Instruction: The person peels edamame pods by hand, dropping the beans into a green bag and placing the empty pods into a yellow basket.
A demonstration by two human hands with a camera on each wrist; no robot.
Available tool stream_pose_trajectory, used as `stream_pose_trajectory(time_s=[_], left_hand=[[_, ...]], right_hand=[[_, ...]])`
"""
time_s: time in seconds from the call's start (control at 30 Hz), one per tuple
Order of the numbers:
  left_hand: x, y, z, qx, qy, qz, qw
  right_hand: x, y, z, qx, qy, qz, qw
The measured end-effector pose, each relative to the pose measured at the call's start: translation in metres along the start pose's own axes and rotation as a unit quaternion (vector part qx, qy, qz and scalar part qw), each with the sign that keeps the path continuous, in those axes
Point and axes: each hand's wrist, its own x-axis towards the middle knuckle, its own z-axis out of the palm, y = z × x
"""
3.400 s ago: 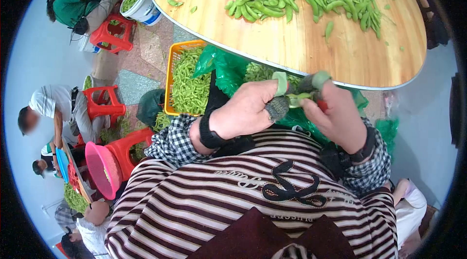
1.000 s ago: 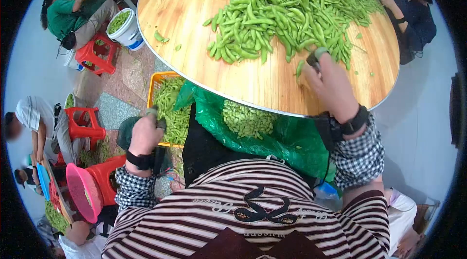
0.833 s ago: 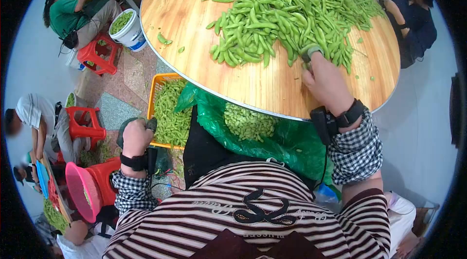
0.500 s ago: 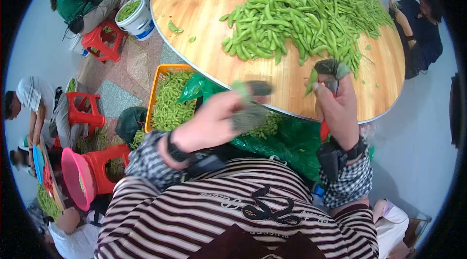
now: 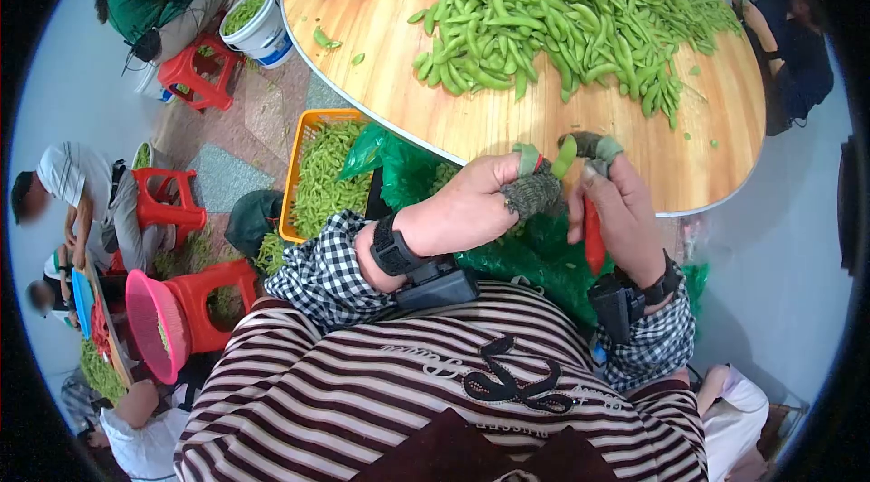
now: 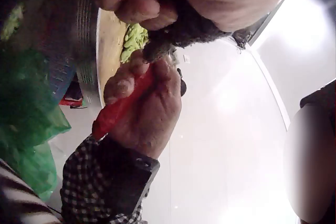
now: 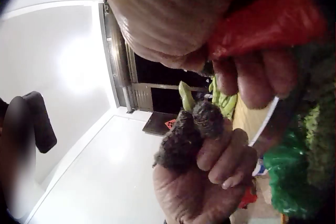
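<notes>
In the head view my left hand (image 5: pixel 467 206) and right hand (image 5: pixel 630 210) meet over the near table edge. Grey knitted covers wrap the left thumb and forefinger, which pinch a green soybean pod (image 5: pixel 565 158); its tip sticks up between them in the right wrist view. My right hand grips a tool by its red handle (image 5: pixel 594 242), which runs across the palm in the right wrist view. The tool's working end is hidden. The right fingertips are close to the pod. Beyond them a large pile of soybean pods (image 5: pixel 544 20) covers the wooden round table (image 5: pixel 381 38).
Below the table edge lies a green plastic bag (image 5: pixel 562 246) with shelled beans (image 5: pixel 442 176). A yellow crate (image 5: pixel 294 187) full of green pods stands to the left. A red stool (image 5: pixel 204 301), a pink basin (image 5: pixel 145 328) and a white bucket (image 5: pixel 267 33) stand further left. Several people sit around.
My right hand has come back from the pile with a pod, and my left hand has swung in from beside the crate. The pod has passed from the right hand to the left.
</notes>
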Motion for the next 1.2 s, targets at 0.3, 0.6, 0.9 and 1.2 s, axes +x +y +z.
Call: stream_pose_trajectory(time_s=[0.3,0.6,0.9,1.2], left_hand=[[0.001,-0.015,-0.005,0.192,-0.015,0.092,0.977],[-0.005,0.006,-0.005,0.505,0.001,0.177,0.845],[-0.011,-0.016,-0.009,-0.179,-0.112,-0.029,0.977],[-0.014,-0.014,-0.014,0.436,0.049,0.222,0.871]], right_hand=[[-0.003,-0.005,0.0,0.029,-0.056,0.071,0.995],[-0.004,-0.006,-0.005,-0.005,-0.101,0.078,0.992],[-0.009,0.012,0.013,0.288,-0.114,0.053,0.949],[-0.013,0.004,0.029,0.122,-0.033,0.118,0.985]])
